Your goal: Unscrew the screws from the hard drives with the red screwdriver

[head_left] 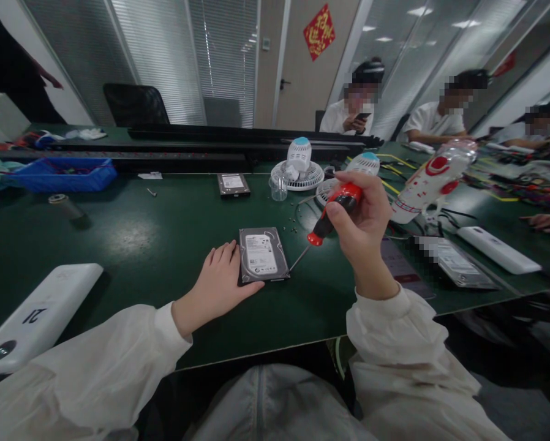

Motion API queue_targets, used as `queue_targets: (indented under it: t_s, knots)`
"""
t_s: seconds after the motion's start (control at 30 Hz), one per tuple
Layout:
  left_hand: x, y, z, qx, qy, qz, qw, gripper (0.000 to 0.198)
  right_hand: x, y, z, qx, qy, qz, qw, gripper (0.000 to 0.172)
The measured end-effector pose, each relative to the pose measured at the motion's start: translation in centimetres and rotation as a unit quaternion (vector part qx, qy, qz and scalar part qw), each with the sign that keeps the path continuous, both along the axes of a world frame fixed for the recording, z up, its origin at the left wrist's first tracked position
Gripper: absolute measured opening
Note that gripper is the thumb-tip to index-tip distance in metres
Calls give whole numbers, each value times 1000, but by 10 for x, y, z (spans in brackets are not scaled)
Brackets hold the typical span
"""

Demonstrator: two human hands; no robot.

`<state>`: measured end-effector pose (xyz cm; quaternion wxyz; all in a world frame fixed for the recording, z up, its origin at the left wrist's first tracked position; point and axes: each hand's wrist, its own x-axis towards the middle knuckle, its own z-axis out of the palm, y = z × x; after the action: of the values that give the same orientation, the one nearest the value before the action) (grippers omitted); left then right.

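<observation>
On the green table in front of me lies a hard drive (262, 254), its white label facing up. My left hand (220, 275) braces its near left corner, fingers along the left side and thumb across the near edge. A red and black screwdriver (332, 214) is gripped in my right hand (364, 223), tilted down to the left. Its thin shaft meets the drive near the lower right corner; the exact contact is too small to make out. Several small screws (294, 229) are scattered just beyond the drive.
A second hard drive (233, 184), a clear cup (278, 187) and white fans (297, 165) stand farther back. White power banks (40, 315) lie at left and right. At right are another drive (449, 260) and a white-red bottle (433, 180). A blue tray (66, 174) sits left; people sit opposite.
</observation>
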<state>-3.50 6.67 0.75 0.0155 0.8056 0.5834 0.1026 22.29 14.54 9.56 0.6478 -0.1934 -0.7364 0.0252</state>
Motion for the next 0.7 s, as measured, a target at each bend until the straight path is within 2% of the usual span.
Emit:
queue_targets:
  t_s: [0.07, 0.27, 0.53, 0.6, 0.7]
  knots:
    - [0, 0, 0, 5, -1, 1, 1000, 91, 0, 0, 0, 3, -2, -3, 1000, 41]
    - [1, -1, 2, 4, -1, 3, 1000, 88, -1, 2, -2, -36, -22, 58, 997, 50]
    - [1, 0, -1, 4, 13, 0, 1000, 90, 0, -3, 1, 18, 3, -22, 1000, 34]
    - [1, 0, -1, 1, 16, 3, 1000, 91, 0, -5, 1, 4, 0, 6, 1000, 33]
    - [1, 0, 1, 2, 12, 2, 1000, 91, 0, -6, 0, -45, 0, 83, 996, 38]
